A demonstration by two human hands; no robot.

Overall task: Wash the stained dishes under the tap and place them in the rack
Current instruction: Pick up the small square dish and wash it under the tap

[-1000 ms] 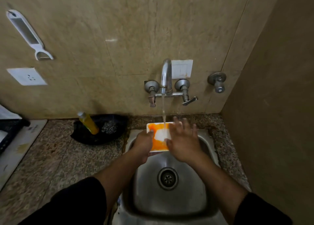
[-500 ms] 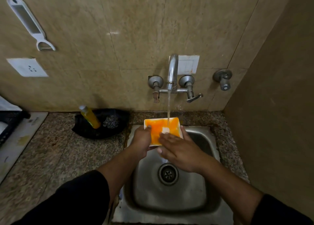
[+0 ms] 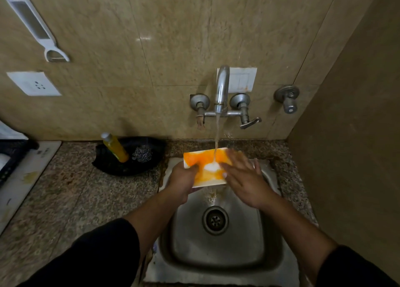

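Observation:
A white rectangular dish smeared with orange stain is held over the steel sink, under the running tap. Water strikes the dish near its middle, where a white patch shows. My left hand grips the dish by its left edge, thumb on top. My right hand lies flat with spread fingers on the dish's right side, slightly blurred. A dark rack shows at the far left edge.
A black bowl on the granite counter holds a yellow soap bottle and a steel scrubber. A white board lies left. A peeler hangs on the wall. The side wall stands close on the right.
My right hand has slid from the dish's near edge up and right across its surface, fingers spreading. The washed white patch has grown. The view has shifted slightly.

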